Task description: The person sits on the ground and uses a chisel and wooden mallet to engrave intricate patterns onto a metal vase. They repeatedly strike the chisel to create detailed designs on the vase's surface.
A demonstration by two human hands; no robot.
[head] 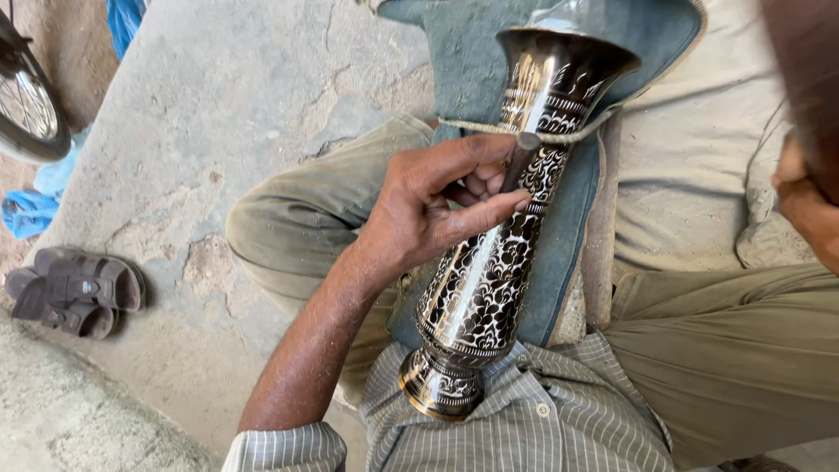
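Left hand (437, 205) on engraved vase (494, 271)

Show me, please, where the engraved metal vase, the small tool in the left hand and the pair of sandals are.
engraved metal vase (489, 288): head view, on the patterned middle of its body.
small tool (522, 157): head view, on the dark shaft above the fingers.
pair of sandals (74, 291): head view, on the straps.

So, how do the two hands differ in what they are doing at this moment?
The left hand shows fully, over the engraved metal vase, and grips a short dark metal rod set against the vase. The right hand is cut off by the picture's edge, blurred, away from the vase; whether it holds anything cannot be told. Both are bare.
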